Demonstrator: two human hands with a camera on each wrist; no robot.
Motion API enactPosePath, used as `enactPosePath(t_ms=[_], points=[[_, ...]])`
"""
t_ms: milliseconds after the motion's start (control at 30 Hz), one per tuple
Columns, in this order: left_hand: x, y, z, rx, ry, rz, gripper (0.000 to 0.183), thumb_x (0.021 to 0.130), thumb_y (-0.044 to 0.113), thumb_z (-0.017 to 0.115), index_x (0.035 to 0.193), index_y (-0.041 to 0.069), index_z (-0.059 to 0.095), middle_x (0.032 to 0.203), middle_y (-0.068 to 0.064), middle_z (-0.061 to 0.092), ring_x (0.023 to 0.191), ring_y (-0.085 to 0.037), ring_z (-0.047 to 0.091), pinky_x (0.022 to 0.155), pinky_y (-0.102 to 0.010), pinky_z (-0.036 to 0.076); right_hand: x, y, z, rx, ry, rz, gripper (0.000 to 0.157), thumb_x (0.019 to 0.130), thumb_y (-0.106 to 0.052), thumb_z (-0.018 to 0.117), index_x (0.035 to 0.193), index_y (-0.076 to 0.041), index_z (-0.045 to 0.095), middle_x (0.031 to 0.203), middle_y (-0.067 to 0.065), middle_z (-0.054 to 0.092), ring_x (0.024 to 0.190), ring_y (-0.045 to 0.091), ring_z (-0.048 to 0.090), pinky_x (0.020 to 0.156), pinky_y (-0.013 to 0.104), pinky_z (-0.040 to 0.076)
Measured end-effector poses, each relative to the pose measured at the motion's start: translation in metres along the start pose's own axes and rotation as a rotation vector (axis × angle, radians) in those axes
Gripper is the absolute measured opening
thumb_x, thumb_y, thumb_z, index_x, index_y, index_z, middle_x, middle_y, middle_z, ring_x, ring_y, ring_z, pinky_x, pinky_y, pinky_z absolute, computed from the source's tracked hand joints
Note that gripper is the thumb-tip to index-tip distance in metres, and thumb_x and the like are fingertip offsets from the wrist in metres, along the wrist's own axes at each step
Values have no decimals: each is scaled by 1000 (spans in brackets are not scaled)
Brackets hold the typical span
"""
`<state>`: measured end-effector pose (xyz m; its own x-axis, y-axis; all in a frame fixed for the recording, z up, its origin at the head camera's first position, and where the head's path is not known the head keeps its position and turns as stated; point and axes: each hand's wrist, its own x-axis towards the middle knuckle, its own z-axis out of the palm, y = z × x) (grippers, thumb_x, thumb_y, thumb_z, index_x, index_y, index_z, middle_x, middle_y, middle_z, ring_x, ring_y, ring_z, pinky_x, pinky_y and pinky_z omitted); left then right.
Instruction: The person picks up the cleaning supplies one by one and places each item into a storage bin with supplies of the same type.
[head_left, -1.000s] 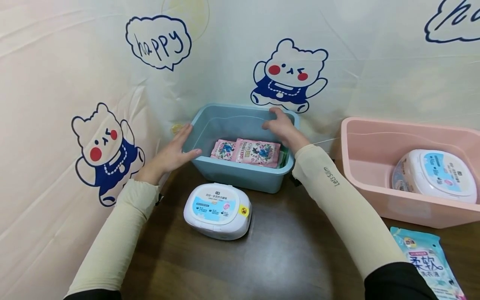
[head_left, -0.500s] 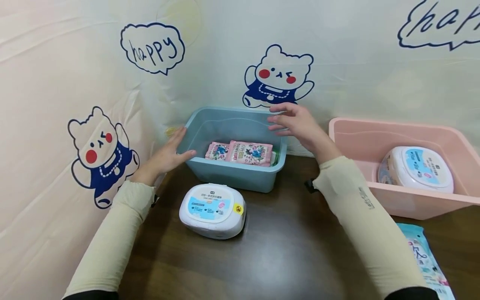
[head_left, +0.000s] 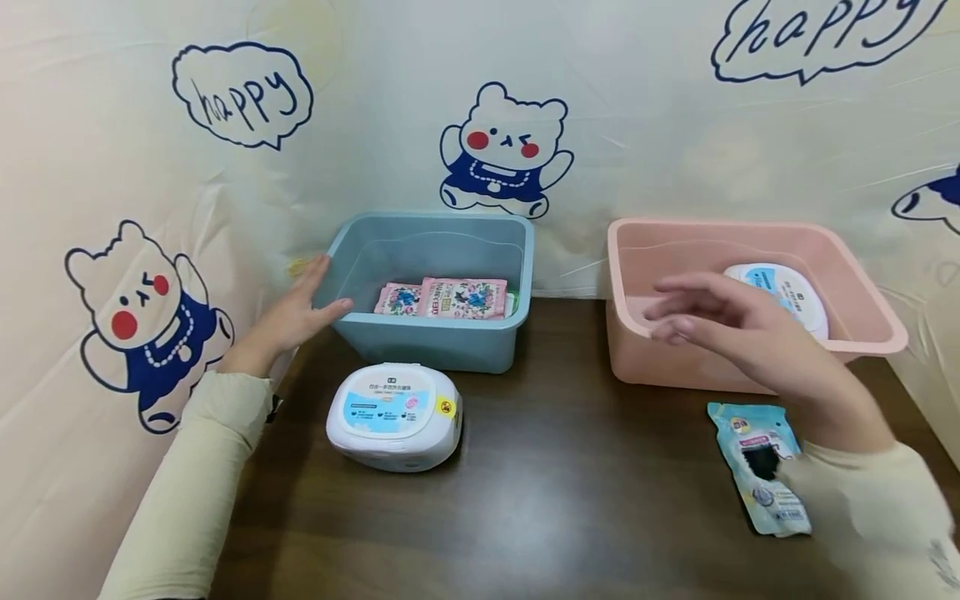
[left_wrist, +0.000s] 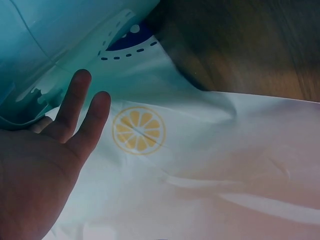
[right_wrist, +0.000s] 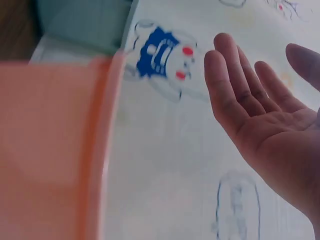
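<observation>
My left hand (head_left: 288, 321) rests against the left side of the blue bin (head_left: 420, 329), fingers and thumb spread and straight. In the left wrist view, its fingers (left_wrist: 77, 97) lie by the bin's wall. The bin contains pink flowered packets (head_left: 465, 298) and a sliver of something green. Over the front rim of the pink bin (head_left: 675, 367) hovers my right hand (head_left: 750, 342), loosely bent and holding nothing. Its palm shows bare in the right wrist view. Behind it, a white lidded tub (head_left: 795, 296) sits in the pink bin, partly hidden by the hand.
Another white lidded tub (head_left: 393, 417), with a blue label, stands on the brown table (head_left: 555, 467) before the blue bin. A turquoise pouch (head_left: 765, 492) lies before the pink bin, partly covered by my right sleeve. A printed cloth (head_left: 585, 100) hangs behind both bins.
My right hand has left the blue bin's right rim and moved right to the pink bin. The left hand stays at the blue bin. The head view has turned right.
</observation>
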<state>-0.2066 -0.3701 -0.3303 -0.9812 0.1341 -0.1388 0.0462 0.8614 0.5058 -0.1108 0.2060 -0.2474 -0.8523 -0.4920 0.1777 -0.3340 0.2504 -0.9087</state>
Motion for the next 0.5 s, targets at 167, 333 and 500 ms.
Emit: enactPosePath(t_ms=[167,333,500], points=[[-4,-3,-1,8,10,0,101,95,67,52,162,24,-10,168,-4,-14,150,-47,0,110,-74,9,-61,29,-25,-63,49,22,42,99,14,51,139,3,53,116,13,70,102,18,71,84,22,55],[-9,-3,-3,2,16,-9,100,96,65,52,162,24,-11,168,-3,-15,150,-47,0,109,-76,9,-115,67,-34,-429,133,304,28,103,-10,60,129,-2,62,107,5,72,86,6,67,69,20,55],[-12,-6,-7,9,34,-4,99,97,62,53,162,23,-11,168,-4,-14,150,-49,0,108,-76,9,-145,113,-34,-690,37,663,58,103,-39,58,124,15,57,100,25,68,86,32,67,70,48,54]])
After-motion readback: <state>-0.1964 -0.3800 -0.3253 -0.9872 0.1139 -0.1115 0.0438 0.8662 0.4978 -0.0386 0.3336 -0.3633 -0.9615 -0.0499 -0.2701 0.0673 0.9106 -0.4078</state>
